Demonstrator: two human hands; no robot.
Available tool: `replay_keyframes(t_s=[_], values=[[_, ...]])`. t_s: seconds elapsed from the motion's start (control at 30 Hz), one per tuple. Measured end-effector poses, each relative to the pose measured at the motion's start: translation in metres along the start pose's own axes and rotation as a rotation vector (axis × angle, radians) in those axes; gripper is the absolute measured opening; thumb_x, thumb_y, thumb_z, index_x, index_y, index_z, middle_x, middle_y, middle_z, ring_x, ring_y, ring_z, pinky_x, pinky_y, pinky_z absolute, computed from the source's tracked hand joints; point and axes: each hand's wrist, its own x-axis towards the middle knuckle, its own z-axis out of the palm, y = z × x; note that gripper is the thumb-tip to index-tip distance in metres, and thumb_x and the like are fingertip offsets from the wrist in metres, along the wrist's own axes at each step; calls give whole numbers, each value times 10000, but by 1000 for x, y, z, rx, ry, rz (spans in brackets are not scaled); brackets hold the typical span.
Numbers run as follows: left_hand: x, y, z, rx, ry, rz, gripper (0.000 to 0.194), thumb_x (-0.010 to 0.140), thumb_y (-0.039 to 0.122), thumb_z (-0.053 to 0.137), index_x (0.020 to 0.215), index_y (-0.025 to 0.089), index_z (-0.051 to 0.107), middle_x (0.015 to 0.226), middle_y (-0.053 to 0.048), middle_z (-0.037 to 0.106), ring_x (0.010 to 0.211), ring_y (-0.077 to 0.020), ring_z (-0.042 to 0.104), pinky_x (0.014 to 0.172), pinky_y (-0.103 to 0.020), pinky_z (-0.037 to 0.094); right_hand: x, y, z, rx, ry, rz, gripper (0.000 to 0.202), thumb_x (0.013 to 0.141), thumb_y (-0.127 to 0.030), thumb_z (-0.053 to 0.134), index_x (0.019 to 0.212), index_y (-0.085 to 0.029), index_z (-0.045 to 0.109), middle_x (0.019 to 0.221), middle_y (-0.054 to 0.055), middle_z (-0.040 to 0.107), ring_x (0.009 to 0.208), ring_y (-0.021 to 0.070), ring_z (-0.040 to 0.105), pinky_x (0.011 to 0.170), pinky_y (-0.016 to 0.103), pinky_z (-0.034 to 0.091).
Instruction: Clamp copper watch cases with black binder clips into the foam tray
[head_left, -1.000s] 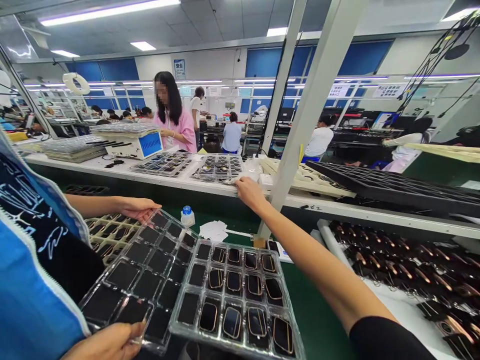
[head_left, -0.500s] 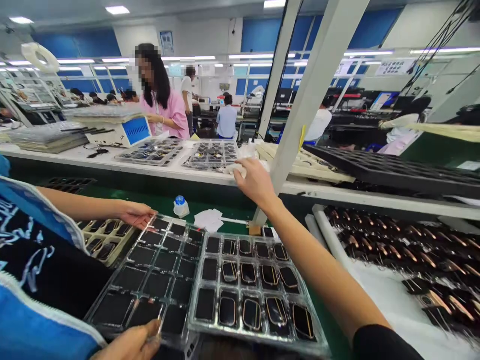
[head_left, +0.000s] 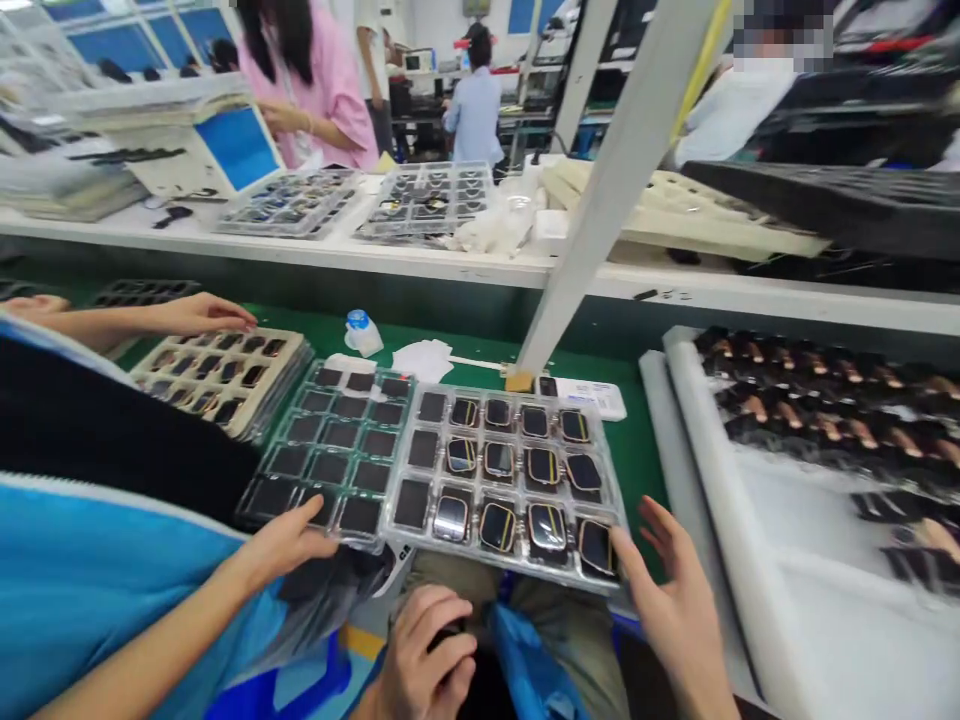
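A clear plastic tray [head_left: 480, 555] lies at the centre, with watch bodies [head_left: 498, 526] with dark glass and gold rims in most compartments. Its left column shows dark squares. My right hand [head_left: 675, 600] is at the tray's front right corner, fingers apart, its thumb by the corner watch. Below the tray's front edge, my left hand [head_left: 427, 650] is curled near my lap; a dark patch shows between its fingers, and I cannot tell what it is. A second clear tray [head_left: 341, 435] with dark squares adjoins on the left, touched by a co-worker's hand [head_left: 289, 540].
A co-worker in blue at left has another hand [head_left: 202, 315] over a cream tray [head_left: 251, 350] of watches. A blue-capped bottle [head_left: 363, 332], white papers [head_left: 422, 358] and a post [head_left: 577, 250] stand behind. At right, a white foam box [head_left: 697, 450] holds dark and copper parts.
My right hand has come down from the white shelf to the tray's right corner. My left hand has entered view. The co-worker's far hand has left the second tray. The view has tilted downward.
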Motion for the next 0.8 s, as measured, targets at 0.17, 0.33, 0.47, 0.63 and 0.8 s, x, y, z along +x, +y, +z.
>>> replay_keyframes(t_s=[0.17,0.33,0.47,0.63,0.8], values=[[29,43,20,103,100,447,281,888,236,637,1136,357,685,1256,-61,697,1281,-313,632,1105,-542,533,-14,31,2,319,-126,178,802,866,-589,694,1516,-172,477,1597,152,441,1461,374,424,1224,495,342],[78,54,29,176,79,363,451,965,273,612,1411,238,551,1502,-138,558,1438,-317,491,1172,-553,443,-10,28,4,392,-245,80,759,912,-512,677,1564,-206,437,1643,111,383,1527,336,327,1261,465,274],[79,47,40,156,71,331,430,978,298,599,1400,219,583,1510,-152,557,1418,-308,521,1146,-500,474,-11,29,7,408,-258,75,675,954,-504,624,1552,-232,471,1640,79,397,1545,320,289,1283,452,211],[79,43,39,164,31,354,403,976,291,597,1369,208,616,1516,-150,556,1403,-305,539,1144,-473,475,-20,30,12,430,-231,87,645,984,-479,590,1566,-238,451,1646,69,389,1545,309,291,1279,432,221],[88,51,31,209,21,367,357,971,286,622,1320,215,638,1497,-142,571,1386,-311,546,1150,-503,455,-15,10,3,334,-196,14,585,993,-468,599,1512,-229,476,1543,124,514,1397,303,513,1148,456,441]])
